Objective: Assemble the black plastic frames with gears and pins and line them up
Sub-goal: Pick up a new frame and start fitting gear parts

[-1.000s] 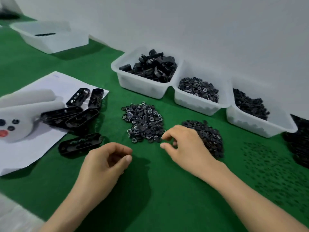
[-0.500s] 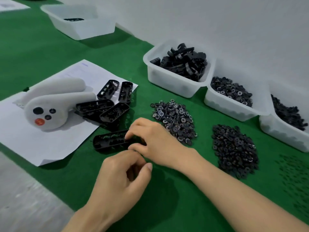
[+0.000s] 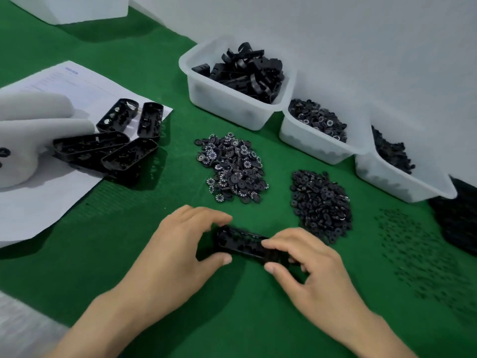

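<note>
The left hand (image 3: 178,244) and the right hand (image 3: 312,264) each pinched one end of a black frame (image 3: 242,244) between thumb and fingers, and the frame lay low over the green mat (image 3: 103,254), in the free strip near the front. Behind it were two loose piles, the toothed gears (image 3: 232,166) and the dark discs (image 3: 320,202), and to the left four frames (image 3: 108,143) lay on a white paper (image 3: 38,202). Along the white wall (image 3: 361,47) stood three clear bins, the first bin (image 3: 232,104) holding black clips, the second bin (image 3: 309,140) gears, and the third bin (image 3: 402,182) small dark parts.

Plain pale grey wall (image 3: 361,34) behind, green textured table covering (image 3: 232,319), soft even light, faint shadows
</note>
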